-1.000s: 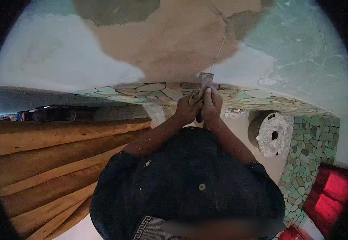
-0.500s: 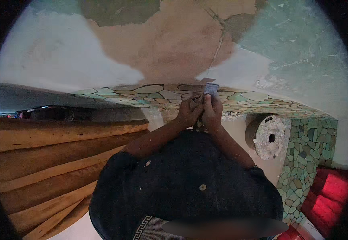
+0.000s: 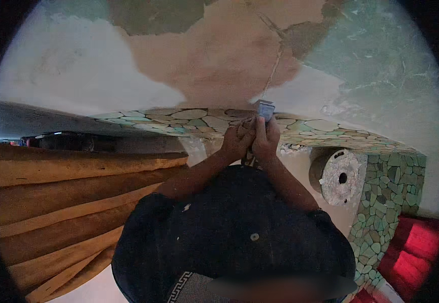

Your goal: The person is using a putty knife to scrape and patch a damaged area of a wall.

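Note:
My right hand (image 3: 266, 141) is closed round a small blue-grey block-like tool (image 3: 266, 110) with a flat, straight far edge. Its thumb lies along the near side of the tool. The tool's far end is close to the lower edge of the patched wall (image 3: 219, 76), below a thin crack; whether it touches the wall I cannot tell. My left hand (image 3: 237, 144) is curled beside the right one, fingers bunched round a brownish, crumpled thing (image 3: 247, 127), perhaps a rag. The two hands are side by side and seem to touch.
Mosaic stone cladding (image 3: 199, 120) runs along the wall below the plaster. To the right stand a large spool (image 3: 338, 174) with a whitish round face and a stone-patterned strip (image 3: 388, 202). Red cloth (image 3: 414, 247) is at the far right. Folded brown sheeting (image 3: 68, 202) fills the left.
The blue-grey tool has tipped, showing more of its broad face, and its flat end has shifted slightly. Both hands stay nearly in place, still together.

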